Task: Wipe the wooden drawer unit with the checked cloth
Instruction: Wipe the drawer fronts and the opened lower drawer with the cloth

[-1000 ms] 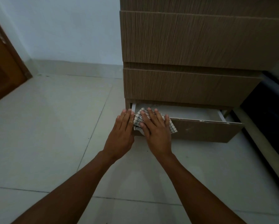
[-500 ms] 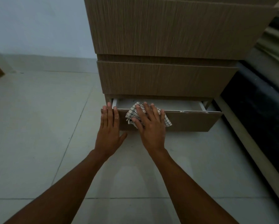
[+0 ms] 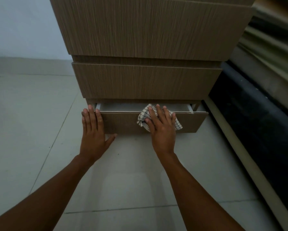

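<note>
Bottom drawer (image 3: 123,123) of the wooden drawer unit (image 3: 140,30) stands slightly pulled out, and the two fronts above it are closed. Change over the last second: my right hand (image 3: 161,130) has carried the checked cloth (image 3: 143,114) from the drawer's left corner, where both hands sat close together, along the top edge to a spot right of the middle. The cloth is now draped over that edge and down the front face. My right fingers (image 3: 169,114) are spread and lie flat on it, pressing rather than pinching. My left hand (image 3: 93,132) has stayed at the left end. Its fingers are straight and close together against the front panel, the tips reach the top edge, and the thumb is splayed out along the lower edge. A ring (image 3: 100,121) shows on one finger. Reading: the left hand braces the drawer while the right makes a left-to-right pass, so roughly the left half of the rim is done and the right end is not yet reached. The drawer opening looks narrower than before, but the head camera has shifted, so I cannot be sure it slid in. Tiled floor (image 3: 40,139) is below the unit.
</note>
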